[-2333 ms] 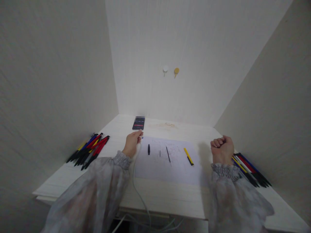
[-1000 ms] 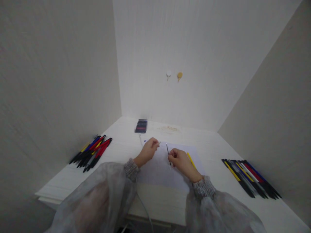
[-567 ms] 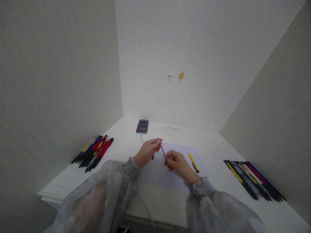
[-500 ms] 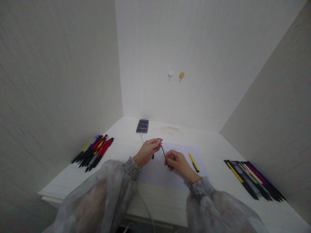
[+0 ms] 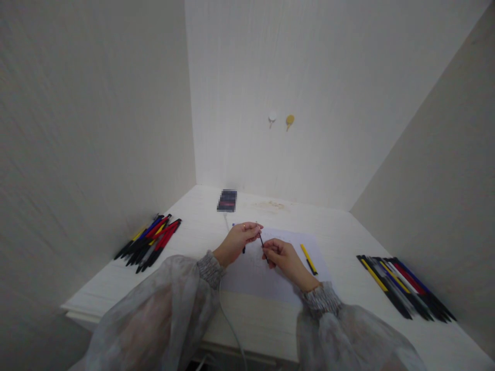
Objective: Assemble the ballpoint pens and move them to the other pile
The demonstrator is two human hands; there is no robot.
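Over the white paper (image 5: 266,286), a thin black pen refill (image 5: 261,240) slants between my two hands. My left hand (image 5: 237,241) pinches its upper end between thumb and fingertips. Lower down, the fingers of my right hand (image 5: 282,256) are closed round the same refill, whose tip pokes out below them. A dark pen part (image 5: 244,250) shows just under my left hand, mostly hidden by it. To the right of my right hand, a yellow and black pen piece (image 5: 308,258) lies on the paper.
A loose pile of coloured pens (image 5: 150,242) lies at the left; a neater row of pens (image 5: 406,288) is at the right. A pixelated phone-like object (image 5: 227,200) with a white cable (image 5: 232,330) sits at the back. Walls enclose the white table (image 5: 332,221); two hooks (image 5: 290,120) hang behind.
My left hand has shifted slightly to the right and down, closer to my right hand. My right hand stays nearly in place on the refill.
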